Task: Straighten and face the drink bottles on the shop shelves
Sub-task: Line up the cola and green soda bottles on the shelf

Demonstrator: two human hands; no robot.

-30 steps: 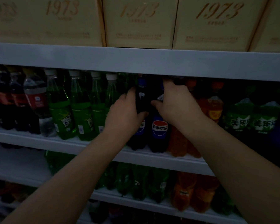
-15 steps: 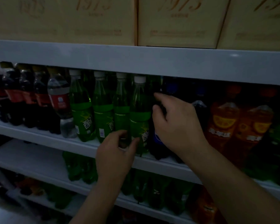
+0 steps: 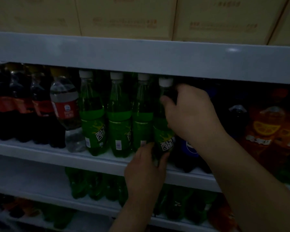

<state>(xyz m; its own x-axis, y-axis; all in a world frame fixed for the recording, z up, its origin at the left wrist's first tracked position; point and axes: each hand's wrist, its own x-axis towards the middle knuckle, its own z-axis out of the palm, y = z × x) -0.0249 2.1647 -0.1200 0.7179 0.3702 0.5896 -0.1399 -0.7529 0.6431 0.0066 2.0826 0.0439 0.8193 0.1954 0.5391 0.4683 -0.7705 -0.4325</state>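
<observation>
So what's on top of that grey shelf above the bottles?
Tan cardboard boxes stand in a row on the grey shelf; anything behind them is hidden.

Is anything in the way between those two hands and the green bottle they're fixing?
Nothing visible. The left hand grips the green bottle near its base, and the right hand holds its neck under the white cap. It is at the front of the shelf, close between a neighbouring green bottle and a blue-labelled bottle.
</observation>
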